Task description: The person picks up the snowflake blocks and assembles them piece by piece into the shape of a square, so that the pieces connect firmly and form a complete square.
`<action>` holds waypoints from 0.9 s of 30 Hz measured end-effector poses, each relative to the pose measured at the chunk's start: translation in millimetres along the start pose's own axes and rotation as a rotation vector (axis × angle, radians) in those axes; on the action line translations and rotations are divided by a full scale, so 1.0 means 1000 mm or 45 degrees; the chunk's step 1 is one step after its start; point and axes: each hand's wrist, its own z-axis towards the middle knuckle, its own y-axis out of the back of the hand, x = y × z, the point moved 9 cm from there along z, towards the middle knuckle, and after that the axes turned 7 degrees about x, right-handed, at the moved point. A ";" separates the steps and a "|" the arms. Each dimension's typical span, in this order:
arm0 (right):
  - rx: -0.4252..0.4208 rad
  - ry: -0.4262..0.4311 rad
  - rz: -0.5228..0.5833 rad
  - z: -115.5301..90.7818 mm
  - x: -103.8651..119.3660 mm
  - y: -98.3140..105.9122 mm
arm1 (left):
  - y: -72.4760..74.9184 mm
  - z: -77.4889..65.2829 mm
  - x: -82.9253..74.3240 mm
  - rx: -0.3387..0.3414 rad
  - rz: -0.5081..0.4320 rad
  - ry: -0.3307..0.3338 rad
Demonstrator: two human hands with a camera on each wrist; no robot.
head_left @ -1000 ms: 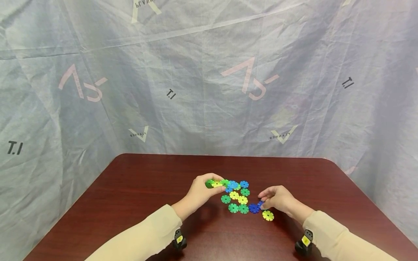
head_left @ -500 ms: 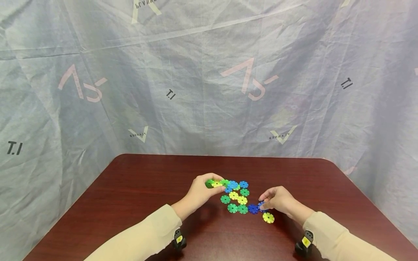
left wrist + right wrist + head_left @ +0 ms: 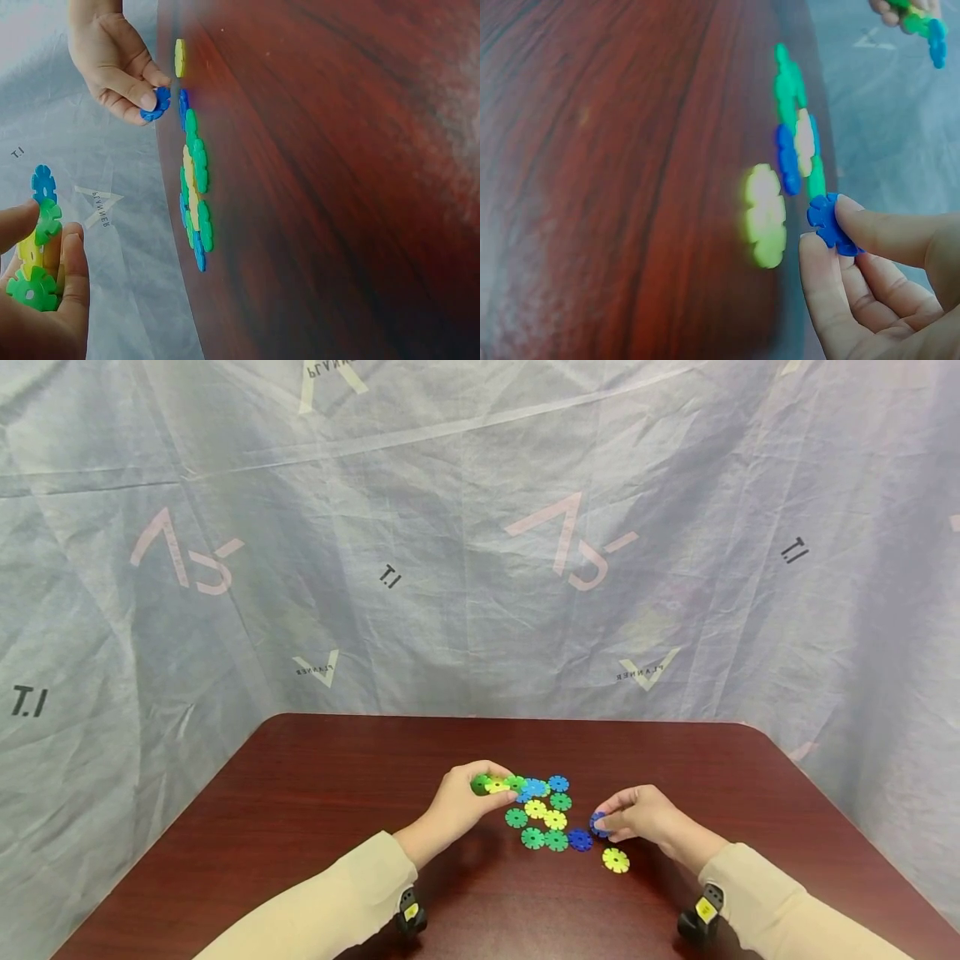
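Observation:
My left hand (image 3: 457,802) grips a short chain of joined notched plastic discs (image 3: 46,220), green, yellow, green and light blue, lifted over the table. Between thumb and fingers of my right hand (image 3: 648,817) I pinch a single blue notched disc (image 3: 825,219), raised off the tabletop. Just below that hand lies a loose yellow disc (image 3: 616,860). A darker blue disc (image 3: 580,840) lies flat to the left of it. Further left are green discs (image 3: 556,840) and yellow discs (image 3: 555,820). Fingers partly cover both held pieces.
Discs lie loose in a cluster between the hands on the dark reddish table (image 3: 337,777), with a light blue one (image 3: 558,783) at its far side. A pale printed cloth (image 3: 465,568) hangs behind the table's far edge.
My right hand has lifted the blue disc slightly up from beside the darker blue one. The loose yellow disc now lies a little nearer me than at first. My left hand stays almost still.

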 end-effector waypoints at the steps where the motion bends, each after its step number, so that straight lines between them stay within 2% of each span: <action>1: 0.008 0.012 0.010 0.000 0.002 0.000 | 0.000 0.000 0.000 -0.001 -0.001 0.001; 8: 0.069 0.093 0.087 -0.004 0.025 -0.004 | 0.001 0.000 -0.002 -0.006 -0.002 -0.003; 15: 0.029 0.140 0.163 -0.009 0.046 -0.003 | 0.000 0.000 -0.003 -0.014 0.005 0.001; 27: 0.041 0.209 0.318 -0.008 0.056 -0.008 | -0.002 -0.002 -0.005 -0.012 -0.004 -0.004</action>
